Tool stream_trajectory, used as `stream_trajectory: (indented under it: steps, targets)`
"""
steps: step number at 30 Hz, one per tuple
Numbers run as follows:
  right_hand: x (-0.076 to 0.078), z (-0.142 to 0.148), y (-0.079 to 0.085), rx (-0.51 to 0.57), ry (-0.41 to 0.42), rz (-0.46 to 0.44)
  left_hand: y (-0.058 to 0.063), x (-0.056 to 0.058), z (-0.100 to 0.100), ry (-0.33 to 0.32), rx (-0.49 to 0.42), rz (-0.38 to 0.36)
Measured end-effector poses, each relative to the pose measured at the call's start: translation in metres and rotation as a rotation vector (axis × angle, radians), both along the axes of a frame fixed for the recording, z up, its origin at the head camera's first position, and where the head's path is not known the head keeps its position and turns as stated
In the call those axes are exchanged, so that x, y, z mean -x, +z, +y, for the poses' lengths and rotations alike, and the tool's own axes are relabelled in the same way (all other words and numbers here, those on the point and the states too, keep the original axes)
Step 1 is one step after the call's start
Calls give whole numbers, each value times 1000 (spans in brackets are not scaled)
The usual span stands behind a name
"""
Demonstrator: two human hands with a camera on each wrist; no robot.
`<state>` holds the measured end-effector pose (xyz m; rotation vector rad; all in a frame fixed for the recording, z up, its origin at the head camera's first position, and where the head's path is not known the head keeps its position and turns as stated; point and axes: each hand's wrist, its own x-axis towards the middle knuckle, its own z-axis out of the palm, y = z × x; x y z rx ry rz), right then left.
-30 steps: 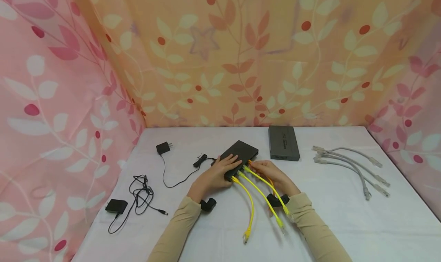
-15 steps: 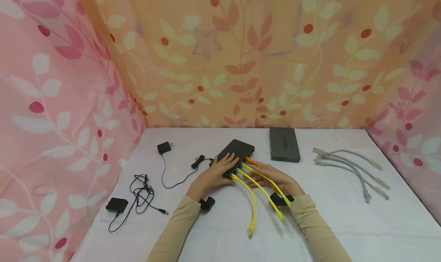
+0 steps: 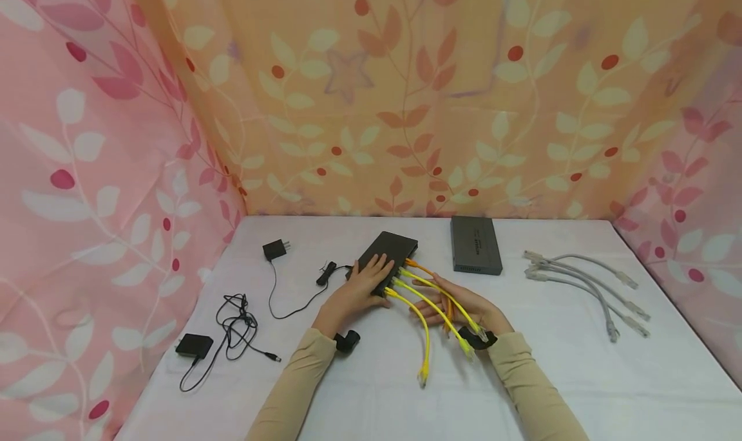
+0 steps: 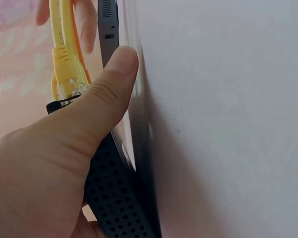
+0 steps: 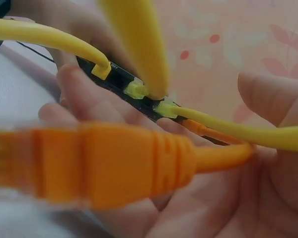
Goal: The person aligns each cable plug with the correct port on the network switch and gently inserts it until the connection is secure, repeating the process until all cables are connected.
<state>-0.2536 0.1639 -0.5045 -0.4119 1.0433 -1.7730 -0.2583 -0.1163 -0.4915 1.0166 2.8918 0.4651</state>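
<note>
My left hand [image 3: 355,294] grips a black network switch [image 3: 395,242], its fingers spread over the top and its thumb [image 4: 111,82] along the near side. From the switch's port side come three yellow ethernet cables [image 3: 428,338] and an orange ethernet cable [image 3: 418,266], their far plugs loose. My right hand [image 3: 466,301] lies palm up with fingers extended, under and behind the cables. The orange cable's loose plug [image 5: 119,166] looms large across the palm in the right wrist view. A thin black cord [image 3: 342,267] runs from the switch's left side.
A second, dark grey switch [image 3: 476,245] lies at the back. Several grey ethernet cables [image 3: 585,286] spread out on the right. At left lie two black power adapters, one adapter [image 3: 274,250] on the switch's cord, the other adapter [image 3: 194,345] with a coiled cord [image 3: 237,325]. Patterned curtains [image 3: 371,106] enclose the white table.
The switch has slid a little to the left under my left hand, cables with it. My right hand has come off the orange cable's plug at the port, its fingers straightening.
</note>
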Motion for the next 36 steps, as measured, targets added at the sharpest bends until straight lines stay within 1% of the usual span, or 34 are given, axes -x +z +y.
stream_trajectory:
  steps: [3,6,7,9,11,16,20,23,25,30,32,34,36]
  targets:
    - [-1,0,3,52,54,-44,-1,1,-1,33,9,5]
    - [-3,0,5,63,81,-38,0,1,-2,61,14,13]
    - [-3,0,5,63,83,-32,0,2,-2,70,16,20]
    - [-4,0,5,37,85,13,0,2,-2,92,21,25]
    - [-4,0,4,21,92,40,0,4,-2,119,32,31]
    - [-4,4,2,45,109,44,-2,6,-1,185,53,39]
    - [-3,9,4,66,74,39,-2,7,1,210,39,48]
    - [-3,15,7,81,19,20,-3,9,2,234,31,46]
    - [-2,19,9,96,-36,5,-4,10,4,256,30,40]
    - [0,27,11,78,-246,-111,-6,17,7,321,23,14]
    - [-1,28,12,46,-337,-167,-7,19,7,339,16,-2]
    - [-1,28,14,-3,-413,-179,-7,21,8,345,24,-6]
    - [-1,26,15,-73,-472,-135,-6,23,8,345,36,-2]
